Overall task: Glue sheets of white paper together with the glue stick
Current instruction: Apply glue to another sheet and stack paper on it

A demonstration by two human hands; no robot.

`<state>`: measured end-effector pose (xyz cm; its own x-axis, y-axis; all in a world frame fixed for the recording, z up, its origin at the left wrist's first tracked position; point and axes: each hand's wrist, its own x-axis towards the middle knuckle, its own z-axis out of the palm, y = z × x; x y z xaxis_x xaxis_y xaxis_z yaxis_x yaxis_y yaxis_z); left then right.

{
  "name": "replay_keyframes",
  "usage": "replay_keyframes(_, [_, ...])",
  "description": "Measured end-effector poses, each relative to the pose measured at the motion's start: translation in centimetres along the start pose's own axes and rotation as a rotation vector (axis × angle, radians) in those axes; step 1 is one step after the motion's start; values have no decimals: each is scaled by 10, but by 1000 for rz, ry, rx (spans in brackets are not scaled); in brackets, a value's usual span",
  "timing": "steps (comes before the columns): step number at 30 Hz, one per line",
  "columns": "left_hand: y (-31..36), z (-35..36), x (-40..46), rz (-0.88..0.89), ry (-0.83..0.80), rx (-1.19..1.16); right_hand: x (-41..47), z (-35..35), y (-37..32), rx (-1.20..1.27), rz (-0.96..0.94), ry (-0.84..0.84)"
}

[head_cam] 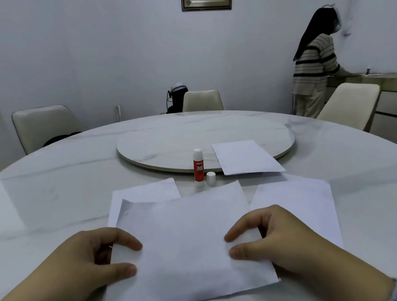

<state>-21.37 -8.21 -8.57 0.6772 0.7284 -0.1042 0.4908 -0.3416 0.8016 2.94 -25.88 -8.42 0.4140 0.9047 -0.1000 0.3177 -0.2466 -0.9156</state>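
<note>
A white sheet of paper (183, 246) lies in front of me, its far left corner slightly curled. My left hand (91, 264) pinches its left edge and my right hand (272, 238) pinches its right edge. Under it a second sheet (145, 192) sticks out at the far left. Another sheet (305, 202) lies to the right, partly beneath the held one. Behind the papers a red and white glue stick (199, 169) stands upright and uncapped, with its white cap (211, 178) beside it on the right.
A further white sheet (245, 157) rests partly on the round turntable (166, 141) in the middle of the marble table (38, 205). Chairs stand around the far side. A person in a striped top (314, 67) stands at a counter at the back right.
</note>
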Motion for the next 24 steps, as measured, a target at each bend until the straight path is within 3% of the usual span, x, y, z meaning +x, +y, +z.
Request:
replay_keyframes(7, [1, 2, 1, 64, 78, 211, 1, 2, 0, -109, -13, -15])
replay_keyframes(24, [-8, 3, 1, 34, 55, 266, 2, 2, 0, -175, -44, -3])
